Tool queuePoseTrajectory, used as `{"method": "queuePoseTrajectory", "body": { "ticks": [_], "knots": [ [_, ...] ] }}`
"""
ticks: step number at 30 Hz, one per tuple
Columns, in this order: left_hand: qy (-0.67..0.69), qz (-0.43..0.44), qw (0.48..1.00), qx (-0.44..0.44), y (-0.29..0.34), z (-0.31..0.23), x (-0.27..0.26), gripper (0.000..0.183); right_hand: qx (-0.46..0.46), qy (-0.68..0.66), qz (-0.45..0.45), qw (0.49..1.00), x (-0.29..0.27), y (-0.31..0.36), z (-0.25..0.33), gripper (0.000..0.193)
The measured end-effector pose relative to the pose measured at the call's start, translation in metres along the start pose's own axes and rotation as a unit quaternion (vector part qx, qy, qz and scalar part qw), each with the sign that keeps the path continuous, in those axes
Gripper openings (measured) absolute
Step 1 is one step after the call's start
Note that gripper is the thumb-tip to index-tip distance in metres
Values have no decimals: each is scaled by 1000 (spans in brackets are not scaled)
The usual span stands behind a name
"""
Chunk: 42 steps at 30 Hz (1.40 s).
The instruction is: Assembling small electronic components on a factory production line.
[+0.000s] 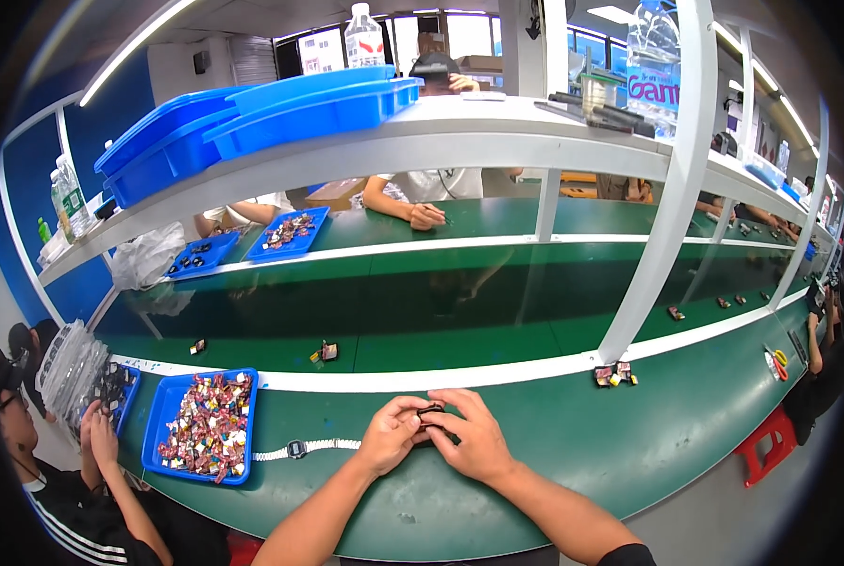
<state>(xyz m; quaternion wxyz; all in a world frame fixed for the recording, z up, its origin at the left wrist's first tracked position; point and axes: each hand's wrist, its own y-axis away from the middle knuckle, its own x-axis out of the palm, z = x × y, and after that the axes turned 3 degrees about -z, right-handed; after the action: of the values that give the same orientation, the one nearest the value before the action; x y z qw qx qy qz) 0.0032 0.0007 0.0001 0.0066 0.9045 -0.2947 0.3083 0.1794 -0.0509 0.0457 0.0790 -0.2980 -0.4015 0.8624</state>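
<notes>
Wristwatch (297, 449) lies between blue tray (165, 401) and left hand (386, 441).

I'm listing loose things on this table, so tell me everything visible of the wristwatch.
The wristwatch has a small dark squarish case with a greyish face, and a pale, metal-looking link band. It lies stretched out, face up, on the green table, between the blue tray and the left hand. Whether either band end touches those is unclear.

I wear a black sleeve (629, 555) on my right arm (561, 512); my left hand (390, 436) and right hand (476, 436) are bare.
</notes>
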Motion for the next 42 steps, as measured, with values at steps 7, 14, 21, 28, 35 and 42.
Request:
{"method": "queuePoseTrajectory", "body": {
  "ticks": [7,14,21,28,35,42],
  "knots": [
    [3,8,1000,5,5,3,-4,22,-2,-17,-16,1000,4,2,1,22],
    [10,9,1000,-1,8,5,-2,23,25,-41,-15,999,8,6,-2,23],
    [1,-14,1000,-5,7,3,7,24,61,-73,-13,995,7,6,-7,23],
    [-14,-36,999,18,6,0,5,25,46,-51,35,997,6,2,-1,25],
    [-4,-34,999,-7,7,6,2,29,-2,-36,-36,999,4,-2,-8,24],
    [-14,-53,998,-44,5,0,12,31,-76,62,-27,995,0,-4,-10,24]
  ]
}}
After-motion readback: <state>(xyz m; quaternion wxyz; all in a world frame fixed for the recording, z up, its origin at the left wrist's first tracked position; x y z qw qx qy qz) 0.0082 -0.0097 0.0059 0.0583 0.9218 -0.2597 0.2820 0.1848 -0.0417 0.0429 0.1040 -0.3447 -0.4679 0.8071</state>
